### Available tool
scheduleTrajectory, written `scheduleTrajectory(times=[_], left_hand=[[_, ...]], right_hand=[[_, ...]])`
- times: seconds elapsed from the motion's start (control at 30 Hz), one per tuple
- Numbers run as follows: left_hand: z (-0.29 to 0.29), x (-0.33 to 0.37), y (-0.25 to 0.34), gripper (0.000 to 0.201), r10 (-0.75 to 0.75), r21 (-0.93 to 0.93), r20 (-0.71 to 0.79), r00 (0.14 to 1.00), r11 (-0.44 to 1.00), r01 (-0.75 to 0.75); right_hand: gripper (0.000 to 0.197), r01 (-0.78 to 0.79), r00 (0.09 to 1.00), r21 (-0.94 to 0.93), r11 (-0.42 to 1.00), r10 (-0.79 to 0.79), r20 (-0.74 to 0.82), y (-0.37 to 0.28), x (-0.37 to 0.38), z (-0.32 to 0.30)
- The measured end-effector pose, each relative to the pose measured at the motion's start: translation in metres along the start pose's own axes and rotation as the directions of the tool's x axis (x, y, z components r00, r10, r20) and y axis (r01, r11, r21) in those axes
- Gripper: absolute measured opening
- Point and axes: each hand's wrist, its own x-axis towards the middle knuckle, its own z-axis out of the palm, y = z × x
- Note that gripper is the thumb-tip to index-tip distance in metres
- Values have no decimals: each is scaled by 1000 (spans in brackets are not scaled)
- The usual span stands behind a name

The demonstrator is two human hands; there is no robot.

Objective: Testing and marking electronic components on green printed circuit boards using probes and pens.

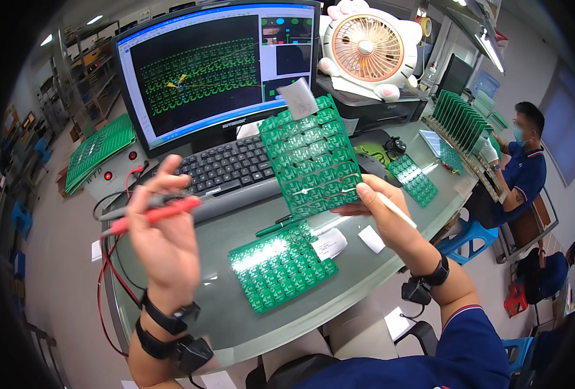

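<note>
My right hand (384,211) grips a green circuit board panel (313,152) by its lower right corner, tilted up in front of the keyboard. A white pen-like stick (396,210) also sits in that hand. At the panel's top edge is a white paper slip (299,98). My left hand (169,249), raised left of the panel, holds a red test probe (154,215) and a dark grey one (115,212) between its fingers. The probes are apart from the board. Below, a second green panel (277,269) lies flat on the glass-topped table (339,292).
A monitor (196,78) with a board layout stands behind the keyboard (235,165). Around lie a green pen (274,227), paper slips (370,238), another panel (412,180) and stacked boards (99,152). A cat-shaped fan (366,48) and racked boards (459,123) stand behind; a co-worker (527,155) sits right.
</note>
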Motion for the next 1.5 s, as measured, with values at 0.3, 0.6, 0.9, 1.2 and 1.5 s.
scheduleTrajectory(times=[0.3,0.6,0.9,1.2,1.5], left_hand=[[6,-27,-42,38,-427,220,58,902,887,406],[-12,8,-45,29,-725,762,234,648,550,341],[15,14,-29,25,-748,782,288,597,544,303],[12,-3,-11,32,-852,816,307,424,465,343],[-59,-23,1,44,-710,614,102,697,596,518]], right_hand=[[38,-194,927,10,981,179,330,14,-25,29],[23,104,979,-378,920,-162,-125,-11,-3,-19],[29,16,924,-114,993,28,382,-24,15,37],[29,-174,811,56,983,111,574,-5,37,77],[20,-3,756,-242,970,161,634,11,18,62]])
